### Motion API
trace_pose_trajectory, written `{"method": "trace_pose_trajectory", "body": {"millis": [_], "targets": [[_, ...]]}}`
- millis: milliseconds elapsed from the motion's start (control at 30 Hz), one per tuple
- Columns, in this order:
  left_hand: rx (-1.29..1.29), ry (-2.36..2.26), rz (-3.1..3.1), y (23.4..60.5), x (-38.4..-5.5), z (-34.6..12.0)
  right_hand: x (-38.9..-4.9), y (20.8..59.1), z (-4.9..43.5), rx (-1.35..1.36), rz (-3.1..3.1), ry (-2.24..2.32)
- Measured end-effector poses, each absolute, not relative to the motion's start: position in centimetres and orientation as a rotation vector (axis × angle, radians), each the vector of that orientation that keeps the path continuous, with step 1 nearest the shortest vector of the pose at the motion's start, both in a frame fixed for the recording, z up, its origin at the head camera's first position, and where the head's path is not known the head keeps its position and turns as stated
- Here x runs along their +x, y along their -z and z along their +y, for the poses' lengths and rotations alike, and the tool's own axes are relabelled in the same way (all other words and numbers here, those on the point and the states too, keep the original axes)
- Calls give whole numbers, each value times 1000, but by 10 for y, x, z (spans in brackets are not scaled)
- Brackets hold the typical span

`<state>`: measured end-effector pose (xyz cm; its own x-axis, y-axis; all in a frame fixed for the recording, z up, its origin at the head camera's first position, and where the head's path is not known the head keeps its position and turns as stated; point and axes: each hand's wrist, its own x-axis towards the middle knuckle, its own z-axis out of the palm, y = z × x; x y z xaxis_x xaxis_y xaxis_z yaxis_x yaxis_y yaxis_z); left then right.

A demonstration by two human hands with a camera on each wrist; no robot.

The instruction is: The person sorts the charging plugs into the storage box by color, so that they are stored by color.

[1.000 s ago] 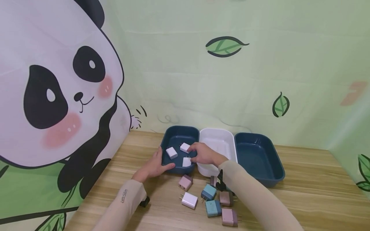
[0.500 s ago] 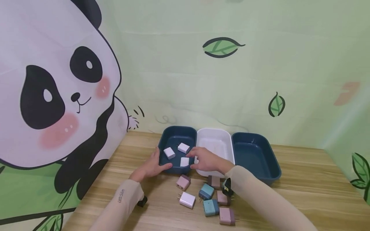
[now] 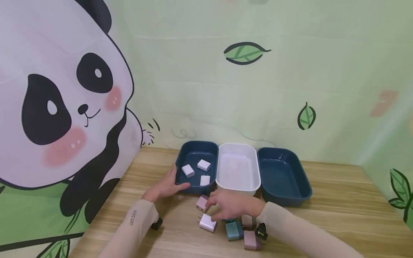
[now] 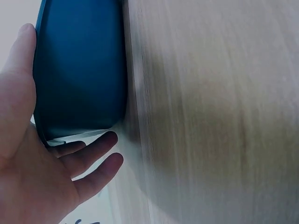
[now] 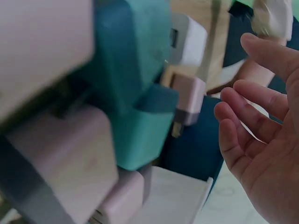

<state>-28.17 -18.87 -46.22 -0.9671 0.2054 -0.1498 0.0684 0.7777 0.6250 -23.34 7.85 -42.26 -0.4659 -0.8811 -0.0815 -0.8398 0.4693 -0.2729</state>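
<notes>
My left hand (image 3: pixel 164 185) rests against the near left corner of a dark blue tray (image 3: pixel 193 156), thumb along its front rim and fingers on its outer side; in the left wrist view those fingers are nearly straight. Three white charger plugs (image 3: pixel 204 165) lie in that tray. My right hand (image 3: pixel 237 203) hovers over the chargers on the table, holding nothing. Its thumb and forefinger are spread near a white charger (image 3: pixel 208 223) and a pink charger (image 3: pixel 202 203). In the right wrist view its fingers (image 5: pixel 257 98) are loosely bent, apart from the chargers.
A white tray (image 3: pixel 238 168) stands in the middle, with another dark blue tray (image 3: pixel 284 175) at its right. Teal chargers (image 3: pixel 233 231) and pink ones (image 3: pixel 251 240) lie close together on the wooden table (image 3: pixel 342 200). My right hand hides some. A printed cloth (image 3: pixel 193 89) hangs behind.
My right hand has let go of a white charger in the left tray and moved back toward me, over the chargers on the table. My left hand stays at the tray.
</notes>
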Motion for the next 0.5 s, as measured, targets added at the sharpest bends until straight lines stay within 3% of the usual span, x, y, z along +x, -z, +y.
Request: {"method": "trace_pose_trajectory", "body": {"millis": [500], "targets": [[240,-1046,2710,466,-284,-191,-221,444,72,-1527,2480,105]]}}
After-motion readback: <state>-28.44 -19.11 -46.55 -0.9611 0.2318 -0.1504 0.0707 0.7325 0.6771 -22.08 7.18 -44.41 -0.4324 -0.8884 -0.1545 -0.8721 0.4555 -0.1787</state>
